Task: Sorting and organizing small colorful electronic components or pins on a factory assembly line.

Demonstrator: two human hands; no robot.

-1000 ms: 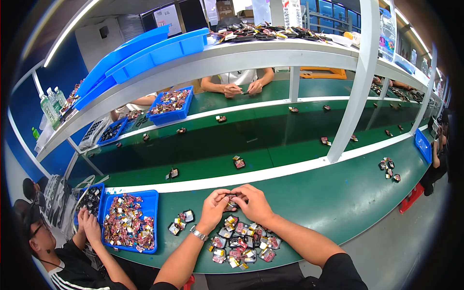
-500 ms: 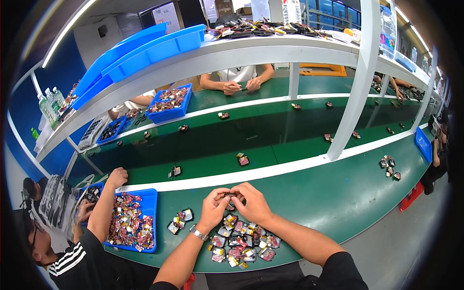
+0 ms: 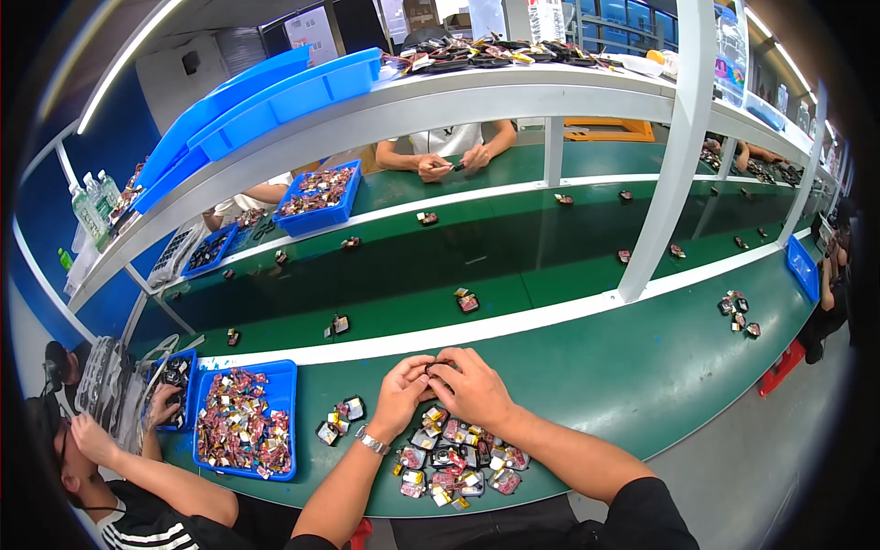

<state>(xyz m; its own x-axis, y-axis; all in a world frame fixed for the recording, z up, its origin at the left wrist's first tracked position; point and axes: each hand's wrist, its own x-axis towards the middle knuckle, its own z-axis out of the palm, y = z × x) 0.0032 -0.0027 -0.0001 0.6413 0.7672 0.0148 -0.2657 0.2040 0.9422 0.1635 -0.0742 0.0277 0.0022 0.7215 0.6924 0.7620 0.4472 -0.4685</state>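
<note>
Both hands meet over the green table (image 3: 642, 367), whose surface looks smooth and matte like a mat. The left hand (image 3: 401, 396) and the right hand (image 3: 472, 390) pinch one small dark part (image 3: 438, 368) between their fingertips, each grip narrow and closed on it; the part is too small to tell its shape beyond a dark block. It sits at the table's near edge, just above the pile of small parts (image 3: 449, 454).

That pile lies at 6 o'clock from the hands, touching the heels of both: flat little squares, glossy, in black, red, pink and yellow (they look foil-wrapped or taped, but I cannot tell which). A metal-link wristwatch (image 3: 371, 443) circles the left wrist.

At 9 o'clock, a smaller cluster of the same pieces (image 3: 337, 422) lies well apart from the hands. Farther along at 9 o'clock stands a blue plastic tray (image 3: 280, 403), rectangular with a raised rim, heaped with crinkly red and gold pieces. Another person's hand (image 3: 163, 403) reaches into a second, darker tray beside it.

At 12 o'clock, a white strip (image 3: 513, 321) edges a darker green belt carrying scattered single units. Above it, long blue bins (image 3: 275, 92) rest on a white shelf.
</note>
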